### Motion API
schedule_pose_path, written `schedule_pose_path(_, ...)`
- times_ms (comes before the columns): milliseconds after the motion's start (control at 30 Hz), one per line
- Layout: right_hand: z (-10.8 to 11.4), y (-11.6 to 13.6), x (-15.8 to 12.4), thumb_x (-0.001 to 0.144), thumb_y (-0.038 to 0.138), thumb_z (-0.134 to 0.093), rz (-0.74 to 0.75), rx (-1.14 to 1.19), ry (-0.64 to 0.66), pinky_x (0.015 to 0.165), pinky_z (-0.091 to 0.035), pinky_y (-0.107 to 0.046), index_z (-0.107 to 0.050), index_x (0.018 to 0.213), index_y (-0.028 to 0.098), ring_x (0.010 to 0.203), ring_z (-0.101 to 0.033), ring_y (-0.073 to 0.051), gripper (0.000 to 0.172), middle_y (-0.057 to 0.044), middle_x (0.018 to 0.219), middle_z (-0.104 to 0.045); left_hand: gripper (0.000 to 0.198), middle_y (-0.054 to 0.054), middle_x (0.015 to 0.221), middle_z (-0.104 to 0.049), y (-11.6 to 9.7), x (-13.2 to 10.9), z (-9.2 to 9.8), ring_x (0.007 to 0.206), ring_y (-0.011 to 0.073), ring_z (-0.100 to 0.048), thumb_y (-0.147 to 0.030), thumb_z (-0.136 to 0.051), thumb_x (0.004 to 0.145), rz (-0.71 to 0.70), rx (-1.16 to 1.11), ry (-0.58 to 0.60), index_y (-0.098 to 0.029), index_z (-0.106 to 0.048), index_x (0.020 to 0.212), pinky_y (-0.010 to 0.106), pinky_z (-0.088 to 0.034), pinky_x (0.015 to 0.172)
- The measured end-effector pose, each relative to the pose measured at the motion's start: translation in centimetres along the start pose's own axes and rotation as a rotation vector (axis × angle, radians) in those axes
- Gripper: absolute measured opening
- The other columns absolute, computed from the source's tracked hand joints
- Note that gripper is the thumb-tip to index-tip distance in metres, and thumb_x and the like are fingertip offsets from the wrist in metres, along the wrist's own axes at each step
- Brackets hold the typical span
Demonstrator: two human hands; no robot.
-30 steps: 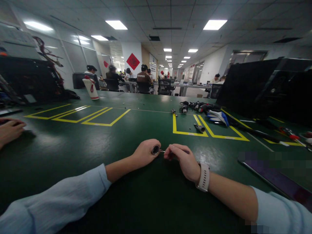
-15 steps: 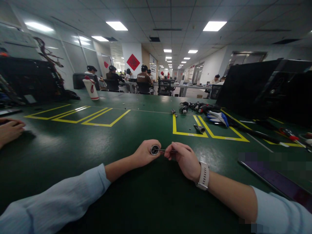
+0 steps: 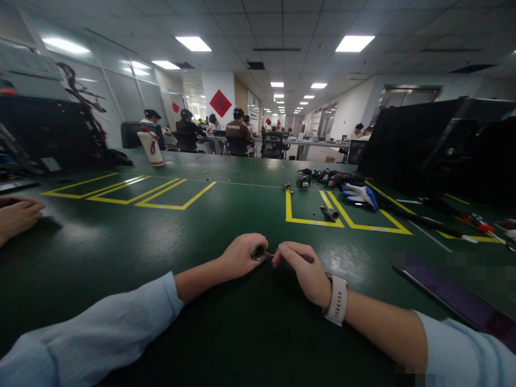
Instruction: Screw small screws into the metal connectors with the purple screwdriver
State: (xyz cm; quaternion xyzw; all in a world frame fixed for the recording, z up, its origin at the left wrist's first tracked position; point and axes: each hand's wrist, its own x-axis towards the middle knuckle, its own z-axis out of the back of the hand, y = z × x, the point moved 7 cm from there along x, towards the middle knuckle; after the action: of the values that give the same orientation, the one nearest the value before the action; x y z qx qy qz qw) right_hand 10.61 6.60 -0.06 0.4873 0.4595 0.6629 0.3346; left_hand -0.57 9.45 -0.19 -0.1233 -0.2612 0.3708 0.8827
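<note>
Near the middle of the green table, my left hand (image 3: pixel 244 255) is closed around a round metal connector (image 3: pixel 258 252), its hollow, dark open end facing me. Just to its right, my right hand (image 3: pixel 299 267), with a pale watch strap on the wrist, pinches a slim screwdriver (image 3: pixel 308 258). The end of its dark handle shows behind my index finger. Its thin shaft points left to the connector's side; whether the tip touches is too small to tell. Beyond my hands, a similar metal connector (image 3: pixel 330 213) lies inside a yellow taped outline, and a smaller metal piece (image 3: pixel 287 185) lies farther back.
At the right are a blue-and-white glove (image 3: pixel 360 195), a heap of metal connectors (image 3: pixel 305 181), a flat dark-screened device (image 3: pixel 451 301) and a red-handled tool (image 3: pixel 479 221). A white cup (image 3: pixel 151 146) stands at the back left. Another person's hand (image 3: pixel 19 217) rests at the left edge.
The screwdriver shaft has shifted from across the connector's open mouth to its right side. The connector has turned slightly in my left hand, and my right hand's grip has rotated, showing the handle.
</note>
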Motion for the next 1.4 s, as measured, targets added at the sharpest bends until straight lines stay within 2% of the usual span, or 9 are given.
schedule_pose_path(133,0.1,-2.0,0.6,0.081,0.035,-0.05,-0.158,0.346,-0.001,0.065,-0.041,-0.03,-0.066,0.064,0.015,0.063,-0.054,-0.015,0.031,-0.003,0.061,-0.06,0.009,-0.003,0.063,-0.051,0.4,0.0,0.2,0.059,0.0099,-0.048,-0.02,-0.056,0.072,0.024,-0.079,-0.012,-0.016,-0.05,0.066,0.021,-0.037,0.055)
schedule_pose_path(233,-0.2,-2.7,0.7,0.081,0.035,-0.051,-0.221,0.465,0.028,0.067,-0.041,-0.031,-0.067,0.067,0.015,0.064,-0.054,-0.015,0.029,-0.004,0.064,-0.062,0.01,-0.003,0.063,-0.05,0.7,0.0,0.4,0.058,0.0095,-0.047,-0.019,-0.057,0.071,0.04,-0.12,-0.044,-0.015,-0.049,0.065,0.021,-0.037,0.055)
schedule_pose_path(467,0.2,-1.3,0.4,0.083,0.037,-0.05,-0.095,0.335,0.003,0.07,-0.041,-0.031,-0.067,0.072,0.017,0.07,-0.055,-0.015,0.028,-0.004,0.071,-0.062,0.01,-0.002,0.063,-0.05,0.8,0.0,0.9,0.059,0.0103,-0.047,-0.019,-0.055,0.072,0.094,-0.048,-0.128,-0.015,-0.051,0.065,0.022,-0.037,0.054)
schedule_pose_path(600,-0.1,-1.4,0.4,0.083,0.036,-0.05,-0.128,0.306,0.024,0.068,-0.041,-0.03,-0.066,0.073,0.017,0.071,-0.055,-0.015,0.027,-0.004,0.073,-0.063,0.007,-0.002,0.063,-0.051,0.6,0.0,0.8,0.059,0.0105,-0.048,-0.016,-0.055,0.071,0.059,-0.035,-0.107,-0.015,-0.051,0.065,0.022,-0.037,0.055)
schedule_pose_path(833,-0.4,-2.6,0.6,0.08,0.038,-0.053,-0.228,0.5,0.043,0.062,-0.039,-0.028,-0.066,0.07,0.015,0.067,-0.055,-0.015,0.029,-0.005,0.069,-0.063,0.014,-0.004,0.059,-0.048,1.1,-0.1,0.6,0.055,0.0087,-0.044,-0.022,-0.055,0.072,0.057,-0.15,-0.115,-0.015,-0.049,0.061,0.02,-0.035,0.052)
schedule_pose_path(1167,-0.2,-2.0,0.6,0.081,0.037,-0.052,-0.174,0.465,0.013,0.064,-0.039,-0.028,-0.066,0.071,0.016,0.069,-0.055,-0.014,0.027,-0.004,0.071,-0.063,0.011,-0.003,0.06,-0.049,1.2,-0.1,0.6,0.056,0.0087,-0.046,-0.019,-0.054,0.072,0.073,-0.15,-0.138,-0.014,-0.051,0.063,0.02,-0.036,0.052)
schedule_pose_path(1400,-0.5,-2.0,0.6,0.082,0.037,-0.051,-0.188,0.446,0.053,0.064,-0.039,-0.029,-0.066,0.071,0.016,0.067,-0.055,-0.014,0.028,-0.004,0.071,-0.063,0.012,-0.003,0.061,-0.05,0.9,-0.1,0.5,0.056,0.009,-0.046,-0.021,-0.055,0.073,0.043,-0.128,-0.103,-0.015,-0.05,0.064,0.02,-0.036,0.052)
